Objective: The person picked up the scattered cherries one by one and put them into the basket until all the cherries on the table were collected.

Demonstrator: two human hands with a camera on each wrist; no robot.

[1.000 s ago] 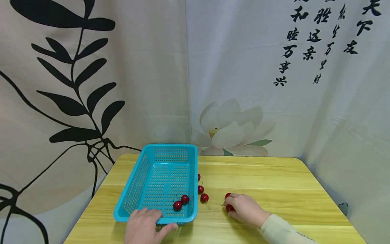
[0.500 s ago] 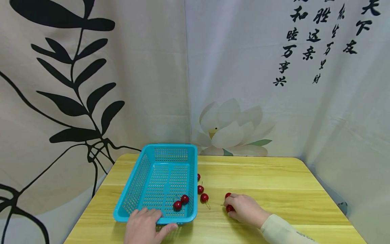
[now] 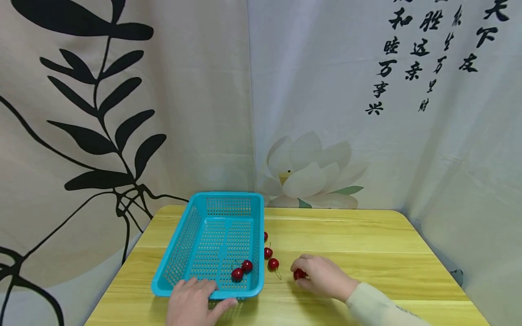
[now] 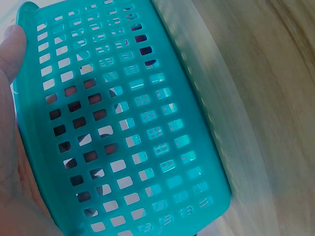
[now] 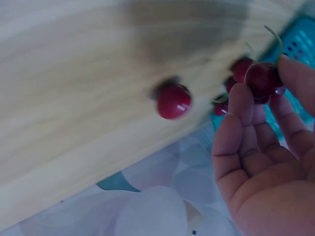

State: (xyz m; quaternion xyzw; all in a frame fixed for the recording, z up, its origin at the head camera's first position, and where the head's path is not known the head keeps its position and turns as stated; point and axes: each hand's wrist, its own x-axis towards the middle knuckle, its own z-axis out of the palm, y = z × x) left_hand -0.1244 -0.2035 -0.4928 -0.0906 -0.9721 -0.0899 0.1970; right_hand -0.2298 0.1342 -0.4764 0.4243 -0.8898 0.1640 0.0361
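A turquoise perforated plastic basket (image 3: pixel 227 194) stands on the table. My left hand (image 3: pixel 195 302) grips its near rim, fingers over the edge and thumb outside; the left wrist view shows the thumb side of that hand (image 4: pixel 12 142) against the basket wall (image 4: pixel 194 142). Two dark red cherries (image 3: pixel 237 274) lie inside the basket. To the right of the basket, my right hand (image 3: pixel 325 277) pinches a cherry (image 5: pixel 263 78) between thumb and fingers, its green stem pointing up in the right wrist view. A single cherry (image 5: pixel 173 101) rests on the tabletop near that hand, hidden in the head view.
Three cherries (image 3: pixel 273 264) lie along the basket's right side, the farthest partly hidden by its wall. The light wooden table (image 3: pixel 346 231) backs onto a hanging cloth (image 3: pixel 326 90) printed with a flower, leaves and writing.
My right hand has shifted a little to the left, carrying a cherry off its place. The left hand and the basket stay put.
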